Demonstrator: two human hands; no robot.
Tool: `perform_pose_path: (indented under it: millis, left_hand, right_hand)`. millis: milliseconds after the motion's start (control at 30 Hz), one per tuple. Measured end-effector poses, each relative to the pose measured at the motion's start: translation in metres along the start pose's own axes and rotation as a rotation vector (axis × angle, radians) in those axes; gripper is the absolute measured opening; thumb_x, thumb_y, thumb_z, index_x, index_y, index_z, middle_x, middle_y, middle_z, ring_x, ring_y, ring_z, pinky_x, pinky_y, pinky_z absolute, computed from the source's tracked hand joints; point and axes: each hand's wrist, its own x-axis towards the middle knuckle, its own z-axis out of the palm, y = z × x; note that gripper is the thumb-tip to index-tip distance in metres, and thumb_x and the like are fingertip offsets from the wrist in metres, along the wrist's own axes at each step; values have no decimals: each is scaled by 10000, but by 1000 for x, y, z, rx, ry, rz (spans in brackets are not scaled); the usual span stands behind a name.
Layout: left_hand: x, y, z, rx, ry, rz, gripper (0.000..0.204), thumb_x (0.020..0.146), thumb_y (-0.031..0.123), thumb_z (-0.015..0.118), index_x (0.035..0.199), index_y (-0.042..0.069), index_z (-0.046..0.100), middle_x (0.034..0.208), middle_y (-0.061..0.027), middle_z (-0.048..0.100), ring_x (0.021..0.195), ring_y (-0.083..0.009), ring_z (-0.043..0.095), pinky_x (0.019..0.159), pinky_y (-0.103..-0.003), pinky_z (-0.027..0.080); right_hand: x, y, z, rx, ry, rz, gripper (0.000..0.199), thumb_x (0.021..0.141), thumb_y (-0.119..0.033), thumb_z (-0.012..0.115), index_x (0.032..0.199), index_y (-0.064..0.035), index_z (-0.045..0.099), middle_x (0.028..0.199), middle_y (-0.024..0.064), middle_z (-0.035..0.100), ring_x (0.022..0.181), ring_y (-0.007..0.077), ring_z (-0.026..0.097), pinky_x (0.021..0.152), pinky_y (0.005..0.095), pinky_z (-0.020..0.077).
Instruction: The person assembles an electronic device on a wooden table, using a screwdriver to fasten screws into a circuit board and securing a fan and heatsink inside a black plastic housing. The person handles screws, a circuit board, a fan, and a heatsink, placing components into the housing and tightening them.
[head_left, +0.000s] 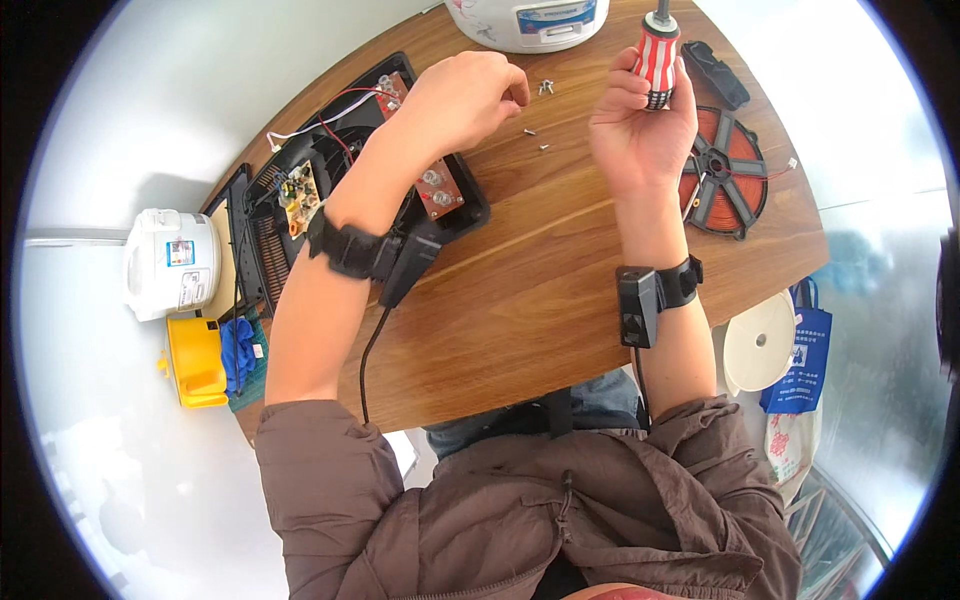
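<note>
My right hand [645, 130] is wrapped round the red and white striped handle of a screwdriver [657, 62], whose shaft points away from me. My left hand [470, 98] hovers over the table with its fingers curled together; whatever they may hold is hidden. Several small screws [545, 88] lie between the two hands. Under my left arm is an open black appliance housing [472, 212] with a green-brown circuit board [299, 197], a reddish board [436, 190] and red and white wires. Beside my right wrist lies a round copper coil [722, 172] on a black spoked frame.
A black plastic part [716, 75] lies beyond the coil. A white appliance [530, 30] stands at the table's far edge. At the left are another white cooker [172, 262], a yellow container [193, 362] and a blue cloth [238, 352]. A blue bag [800, 365] hangs right.
</note>
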Motion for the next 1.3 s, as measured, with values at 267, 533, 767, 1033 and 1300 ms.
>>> perform_pose_path:
  millis: [267,533,767,1033,1300]
  left_hand:
    - [16,16,12,-34,-220,-138,184,850,116,788,1026,69,764,955,-123,769,943,-312,733,846,-427,574]
    - [15,7,31,8,-219,-135,127,864,126,767,979,74,752,941,-132,761,938,-327,729,825,-448,571]
    - [8,9,32,73,-60,-89,89,861,97,698,929,42,712,904,-152,748,902,-358,725,791,-462,569]
    - [-5,-6,7,-83,244,-107,206,895,99,670,1072,11,727,887,-162,736,834,-305,727,780,-390,573]
    - [-8,-2,21,3,-59,-139,126,897,138,716,984,51,744,951,-130,756,927,-317,730,832,-423,582]
  right_hand:
    - [-1,3,5,34,7,5,371,1052,-285,608,1202,53,632,1082,168,666,767,163,632,633,247,575]
    - [-3,5,13,86,35,7,329,1038,-242,605,1197,45,637,1074,151,649,770,153,625,639,236,574]
    - [-2,-3,13,74,48,-23,315,1026,-207,593,1172,69,636,1045,133,633,755,140,609,627,215,564]
    - [-2,-3,13,103,20,-24,300,1022,-189,590,1172,66,634,1054,140,629,735,139,608,626,221,567]
    - [-5,4,23,62,35,-62,295,1020,-192,595,1151,71,620,1035,149,628,729,139,611,629,229,571]
